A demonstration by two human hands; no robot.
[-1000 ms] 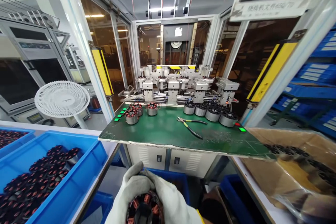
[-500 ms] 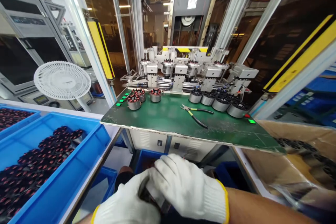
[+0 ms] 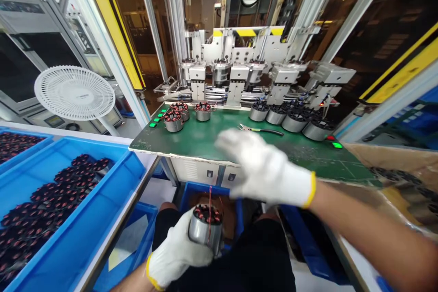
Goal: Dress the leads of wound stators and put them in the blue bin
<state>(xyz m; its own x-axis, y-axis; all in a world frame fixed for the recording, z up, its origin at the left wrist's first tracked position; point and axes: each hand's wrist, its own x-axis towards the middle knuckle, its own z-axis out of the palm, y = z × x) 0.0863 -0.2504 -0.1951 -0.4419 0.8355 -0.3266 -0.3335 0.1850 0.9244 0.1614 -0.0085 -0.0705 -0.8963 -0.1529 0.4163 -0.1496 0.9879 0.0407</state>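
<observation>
Holding a wound stator [image 3: 205, 229] upright, a worker's gloved left hand [image 3: 176, 250] curls around its steel housing, clamped firmly below the front edge of the green workbench [image 3: 212, 137]. Copper-red windings face up, and a thin red lead wire [image 3: 210, 219] runs down the housing's side. The gloved right hand [image 3: 265, 168], blurred by motion, passes above the bench's front edge with fingers spread apart, open and gripping nothing.

Green-and-yellow-handled pliers [image 3: 262, 131] lie on the bench just behind that hand, partly hidden by it. Three more wound stators [image 3: 173, 121] stand toward the bench's left end, and a row of dark-topped metal cylinders [image 3: 290, 123] lines its right end. Directly behind the bench rises an automated stator fixture [image 3: 236, 82] of metal clamps and slides. A blue bin [image 3: 195, 190] sits below the bench, near the held stator. Left of the bench, a blue crate [image 3: 130, 178] holds stacks of dark stators with red windings, and a white pedestal fan [image 3: 74, 92] stands beyond it. Right of the bench is a cardboard box [image 3: 362, 157].

Half a second earlier, both gloves pressed together around the stator and hid most of it. Now the hands stand well apart, leaving the stator's top in plain view.
</observation>
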